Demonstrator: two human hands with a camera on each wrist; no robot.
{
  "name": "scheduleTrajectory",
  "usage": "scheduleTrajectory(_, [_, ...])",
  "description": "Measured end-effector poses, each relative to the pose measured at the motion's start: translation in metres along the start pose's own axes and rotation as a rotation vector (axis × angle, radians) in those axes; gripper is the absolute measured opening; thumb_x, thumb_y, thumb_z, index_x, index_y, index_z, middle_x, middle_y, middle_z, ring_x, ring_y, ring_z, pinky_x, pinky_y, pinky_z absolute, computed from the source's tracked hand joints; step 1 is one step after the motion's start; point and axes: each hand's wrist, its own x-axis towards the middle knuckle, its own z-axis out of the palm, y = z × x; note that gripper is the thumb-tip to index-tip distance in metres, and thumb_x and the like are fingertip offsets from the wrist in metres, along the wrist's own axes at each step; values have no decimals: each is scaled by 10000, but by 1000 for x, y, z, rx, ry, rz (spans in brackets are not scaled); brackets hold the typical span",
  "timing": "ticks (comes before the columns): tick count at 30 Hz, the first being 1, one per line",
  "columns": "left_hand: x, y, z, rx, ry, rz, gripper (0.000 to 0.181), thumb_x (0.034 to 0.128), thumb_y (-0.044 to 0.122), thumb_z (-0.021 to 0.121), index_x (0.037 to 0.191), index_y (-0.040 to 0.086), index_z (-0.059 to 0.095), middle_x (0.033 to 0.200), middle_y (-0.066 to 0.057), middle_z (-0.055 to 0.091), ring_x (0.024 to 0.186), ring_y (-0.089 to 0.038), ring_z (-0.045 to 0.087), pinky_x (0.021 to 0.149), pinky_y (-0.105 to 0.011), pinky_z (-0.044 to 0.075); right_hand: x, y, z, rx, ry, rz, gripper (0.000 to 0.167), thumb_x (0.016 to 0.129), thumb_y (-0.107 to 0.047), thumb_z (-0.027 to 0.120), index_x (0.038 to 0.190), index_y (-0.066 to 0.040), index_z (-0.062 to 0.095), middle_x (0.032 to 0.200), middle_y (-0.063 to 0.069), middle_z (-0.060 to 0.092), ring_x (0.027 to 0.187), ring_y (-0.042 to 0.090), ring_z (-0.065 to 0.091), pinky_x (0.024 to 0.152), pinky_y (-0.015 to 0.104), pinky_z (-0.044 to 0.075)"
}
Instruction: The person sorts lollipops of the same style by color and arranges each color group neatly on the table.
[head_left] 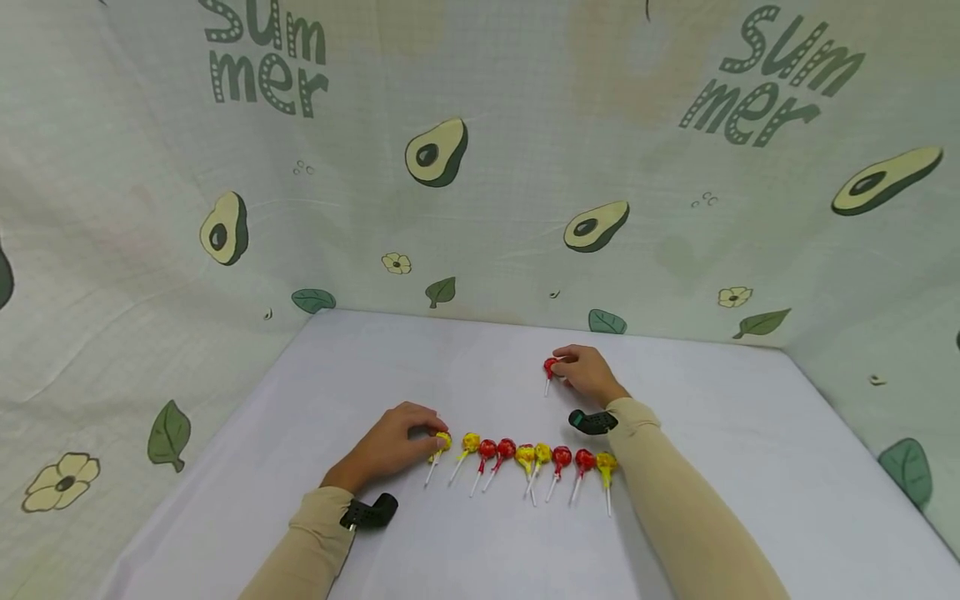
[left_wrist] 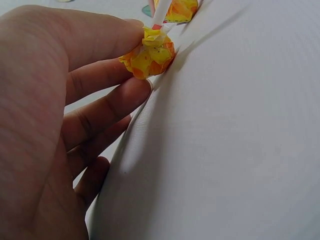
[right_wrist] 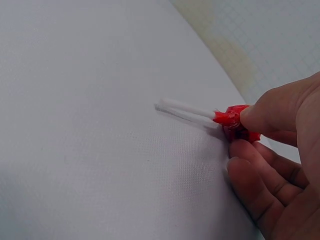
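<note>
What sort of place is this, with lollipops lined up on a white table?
Perhaps a makeshift recording corner, though I can't be sure: an avocado-print cloth hangs around the white table, and two black wrist gadgets show above the lollipops' smooth surface.

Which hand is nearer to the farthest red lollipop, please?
Right: the right hand pinches the red lollipop; the left hand is apart, at the left end of the row.

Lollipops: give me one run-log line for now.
left hand: pinches yellow lollipop, left end of lollipop row | right hand: pinches red lollipop, beyond row
</note>
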Motion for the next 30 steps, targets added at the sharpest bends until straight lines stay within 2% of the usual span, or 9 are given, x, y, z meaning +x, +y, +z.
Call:
scheduleTrajectory(11, [1,-1,1,-4,2,21,129,915,328,736,1043,316,740,1081,177,646,1175,-168,548,1027,-480,413,-4,-3,-2,12,5,17,381,984,-212,630,1321,-35,605,1167,139,665,909,242,632,827,349,523])
scheduleTrajectory(18, [0,0,1,-1,-2,10,123,917,325,733,1038,310,740,1059,183,641,1168,-167,545,1027,-480,412,-6,-1,-1,19,8,6,382,989,-225,633,1318,-33,604,1149,139,667,901,237,628,803,329,523])
scheduleTrajectory(30, [1,-4,2,12,8,32,121,917,311,735,1035,336,734,1065,197,644,1170,-157,550,1026,-473,415,-7,6,-9,21,9,-2,401,993,-236,606,1332,-24,585,1118,136,695,915,235,661,861,363,537])
